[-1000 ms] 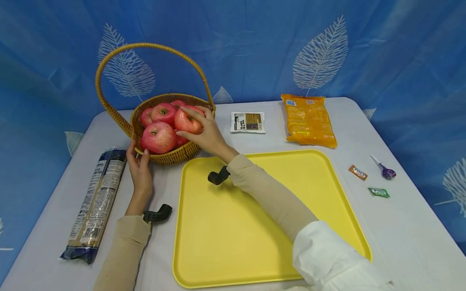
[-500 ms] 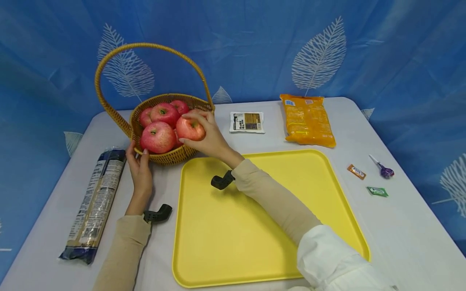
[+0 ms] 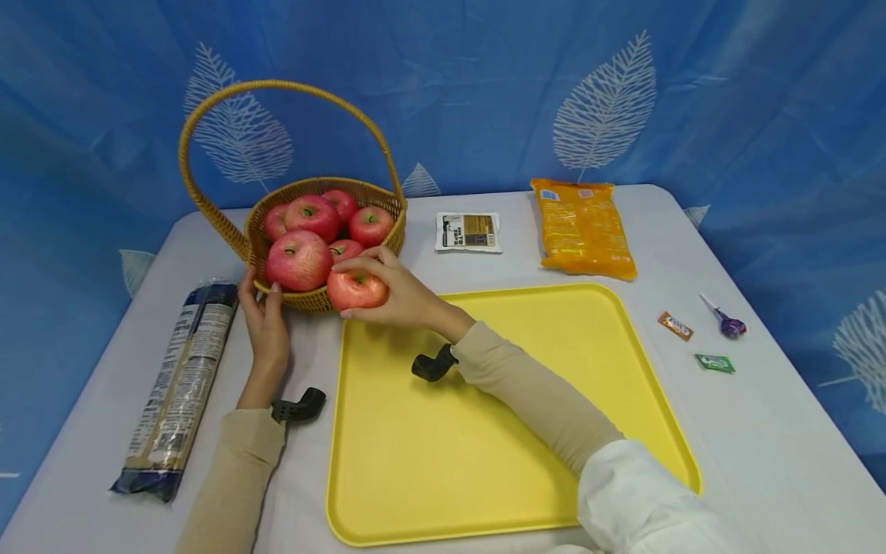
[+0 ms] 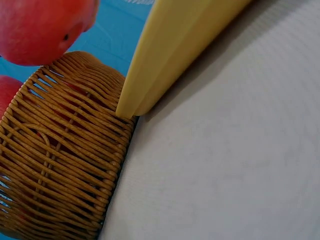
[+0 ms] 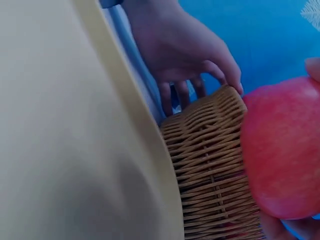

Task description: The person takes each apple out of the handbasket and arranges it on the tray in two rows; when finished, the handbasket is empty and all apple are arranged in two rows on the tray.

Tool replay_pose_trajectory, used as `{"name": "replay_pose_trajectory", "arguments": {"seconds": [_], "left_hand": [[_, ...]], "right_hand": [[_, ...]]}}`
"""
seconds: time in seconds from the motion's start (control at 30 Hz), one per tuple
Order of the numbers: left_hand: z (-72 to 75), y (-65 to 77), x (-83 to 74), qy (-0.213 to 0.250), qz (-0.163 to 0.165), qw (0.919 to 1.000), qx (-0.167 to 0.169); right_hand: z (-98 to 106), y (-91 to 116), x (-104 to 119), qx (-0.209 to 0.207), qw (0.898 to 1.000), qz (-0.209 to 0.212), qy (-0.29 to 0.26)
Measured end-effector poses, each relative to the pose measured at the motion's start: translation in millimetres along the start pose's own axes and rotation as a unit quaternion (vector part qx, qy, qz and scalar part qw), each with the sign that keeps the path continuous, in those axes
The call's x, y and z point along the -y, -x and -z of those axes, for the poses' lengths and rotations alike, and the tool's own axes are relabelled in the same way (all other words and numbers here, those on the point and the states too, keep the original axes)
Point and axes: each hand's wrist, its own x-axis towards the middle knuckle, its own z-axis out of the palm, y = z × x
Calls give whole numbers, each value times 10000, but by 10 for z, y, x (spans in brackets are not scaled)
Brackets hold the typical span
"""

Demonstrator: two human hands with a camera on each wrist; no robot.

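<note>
Moved one apple [image 3: 356, 289] nearer since the earlier frame, out past the near rim of the basket [image 3: 310, 302], to a spot by the far left corner of the yellow tray [image 3: 443, 454]. Grasps it with curled fingers and thumb of the right hand [image 3: 400, 296]; rests the left hand [image 3: 267, 335], with fingers relaxed, against the basket's left side. Shows more apples [image 3: 299, 260] inside. Bears close rows of print on the long packet [image 3: 183, 385], too small to read; bold dark characters on the white sachet [image 3: 467, 232], illegible; white and blue label patches on the orange bag [image 3: 584, 229], blurred; pale lettering on the orange candy [image 3: 675, 326] and green candy [image 3: 714, 362], unreadable.
</note>
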Motion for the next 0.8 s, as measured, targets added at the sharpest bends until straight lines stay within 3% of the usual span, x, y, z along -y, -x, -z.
{"name": "replay_pose_trajectory", "arguments": {"seconds": [0.13,0.37,0.53,0.8], "left_hand": [[8,-3,-22,37,-68,10000,28],[-30,97,-211,-177,6,9997,155],[-34,135,-254,-349,100,9992,151],[-34,116,-244,-419,-2,9990,183]], "right_hand": [[-13,52,16,667,9976,-24,167],[-66,143,-32,1494,9864,-535,435],[-101,195,-83,1734,9818,-652,410],[-125,226,-125,1777,9812,-708,250]]}}
